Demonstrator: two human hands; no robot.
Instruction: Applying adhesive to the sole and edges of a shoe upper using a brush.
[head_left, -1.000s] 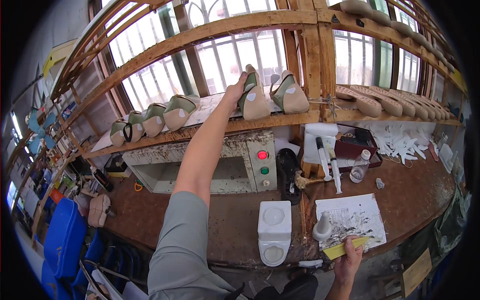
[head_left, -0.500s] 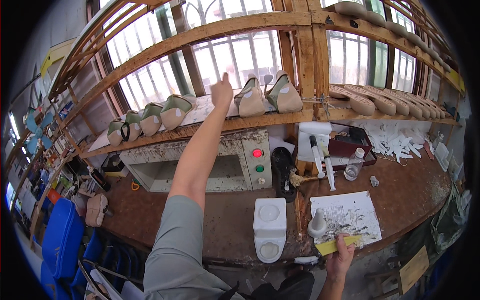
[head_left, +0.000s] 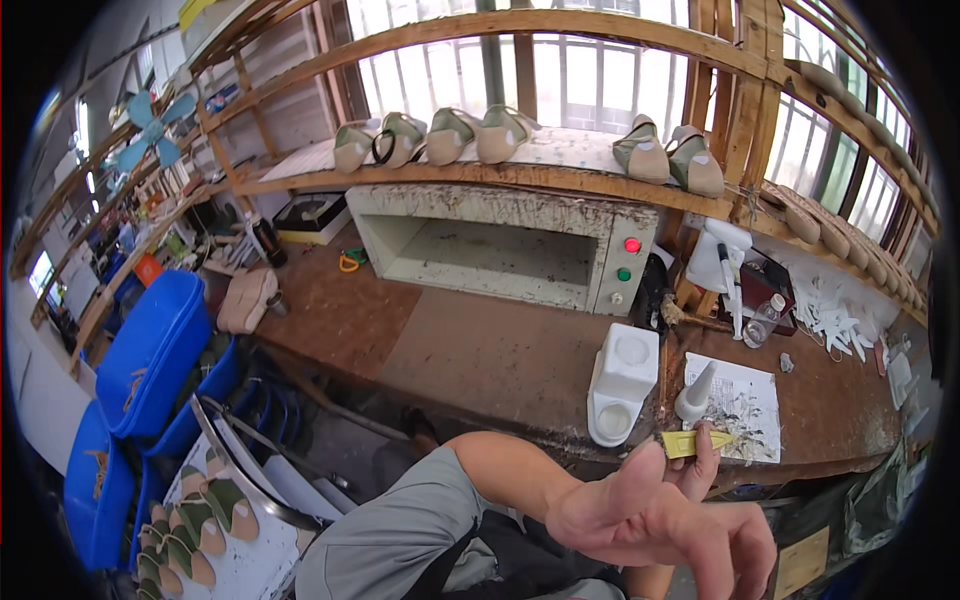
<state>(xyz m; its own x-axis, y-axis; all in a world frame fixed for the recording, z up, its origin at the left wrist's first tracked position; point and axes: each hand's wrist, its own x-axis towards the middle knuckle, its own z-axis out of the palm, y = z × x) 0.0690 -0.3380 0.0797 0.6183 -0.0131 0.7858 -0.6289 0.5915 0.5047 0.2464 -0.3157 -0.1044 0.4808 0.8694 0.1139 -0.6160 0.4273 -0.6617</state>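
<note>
My left hand point(head_left: 655, 510) is in front of my body, nearest my right hand, fingers apart and nothing in them. Partly behind it, my right hand point(head_left: 706, 460) pinches a flat yellow strip point(head_left: 682, 444) with a pointed end. Just beyond the strip stands a white nozzle bottle point(head_left: 694, 398) on a smeared sheet of paper point(head_left: 755, 400). Left of these, a white two-well dispenser point(head_left: 625, 385) sits at the bench edge. Green and beige shoe uppers point(head_left: 505, 135) stand along the wooden shelf, in one group to the left and a pair point(head_left: 642, 152) to the right.
A metal oven box point(head_left: 480, 245) with lit buttons stands under the shelf on the brown bench point(head_left: 340, 310). A clear bottle point(head_left: 764, 322) and syringes point(head_left: 731, 290) are at right. Blue bins point(head_left: 155, 350) and a white rack of shoe uppers point(head_left: 240, 540) are at lower left.
My left hand has come back from the shelf to beside my right hand. The view has swung left. My right hand still holds the yellow strip.
</note>
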